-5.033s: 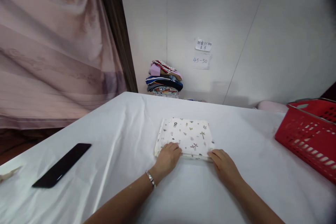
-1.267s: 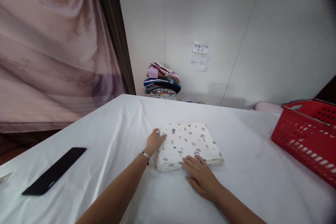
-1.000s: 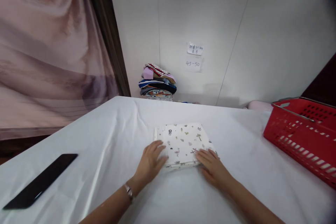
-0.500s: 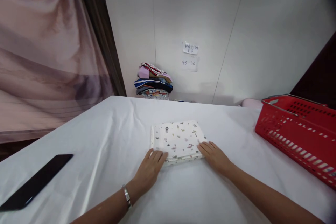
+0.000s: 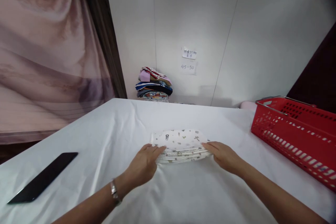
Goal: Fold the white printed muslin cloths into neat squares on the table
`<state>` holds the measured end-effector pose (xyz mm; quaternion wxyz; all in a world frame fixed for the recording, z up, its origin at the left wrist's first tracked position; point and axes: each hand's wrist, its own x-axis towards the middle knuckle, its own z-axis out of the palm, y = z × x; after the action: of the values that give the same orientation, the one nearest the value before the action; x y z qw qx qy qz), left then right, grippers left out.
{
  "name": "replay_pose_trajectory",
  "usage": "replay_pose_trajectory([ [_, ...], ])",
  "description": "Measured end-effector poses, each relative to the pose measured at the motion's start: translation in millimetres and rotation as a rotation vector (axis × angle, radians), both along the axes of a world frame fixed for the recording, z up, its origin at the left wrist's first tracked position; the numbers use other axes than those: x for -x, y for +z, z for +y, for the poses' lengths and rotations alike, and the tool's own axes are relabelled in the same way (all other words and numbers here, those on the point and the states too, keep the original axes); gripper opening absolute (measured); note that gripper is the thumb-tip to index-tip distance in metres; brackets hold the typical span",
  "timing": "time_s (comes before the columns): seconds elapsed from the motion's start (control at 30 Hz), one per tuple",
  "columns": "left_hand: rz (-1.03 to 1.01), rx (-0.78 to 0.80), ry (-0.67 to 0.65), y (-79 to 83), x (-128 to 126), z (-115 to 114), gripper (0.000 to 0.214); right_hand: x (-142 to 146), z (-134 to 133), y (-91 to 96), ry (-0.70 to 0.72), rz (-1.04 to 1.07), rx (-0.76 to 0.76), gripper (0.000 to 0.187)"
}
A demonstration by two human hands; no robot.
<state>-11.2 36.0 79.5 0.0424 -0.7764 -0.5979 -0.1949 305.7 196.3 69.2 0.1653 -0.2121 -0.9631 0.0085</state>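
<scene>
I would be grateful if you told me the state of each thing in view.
Printed cloth: folded, layers showing along its near edge
Left hand: gripping the cloth's near left corner
Right hand: gripping its near right corner
Black slab: lying flat
White table cover: spread, wrinkled at left
Red basket: upright, open-topped
Clothes: folded, stacked
Curtain: hanging, draped in folds

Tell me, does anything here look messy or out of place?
Nothing looks spilled or damaged. Slightly untidy: the white tablecloth is creased left of the folded cloth, and the clothes pile at the back looks uneven.
</scene>
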Motion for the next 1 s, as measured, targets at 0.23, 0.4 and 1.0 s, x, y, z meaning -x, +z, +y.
replay_pose_trajectory([
  [0.23, -0.777, 0.267, 0.038, 103.3, 25.9, 7.0, 0.065, -25.8, -2.9, 117.7, -0.024, 0.224, 0.373, 0.061],
  [0.4, -1.098, 0.395, 0.131, 68.7, 43.3, 67.9, 0.061, -1.6, 63.4, 100.7, -0.067, 0.394, 0.783, 0.067],
  [1.0, -0.581, 0.149, 0.476, -61.5, 38.4, 127.9, 0.038, 51.0, 101.9, -67.4, -0.583, 0.463, 0.711, 0.043],
])
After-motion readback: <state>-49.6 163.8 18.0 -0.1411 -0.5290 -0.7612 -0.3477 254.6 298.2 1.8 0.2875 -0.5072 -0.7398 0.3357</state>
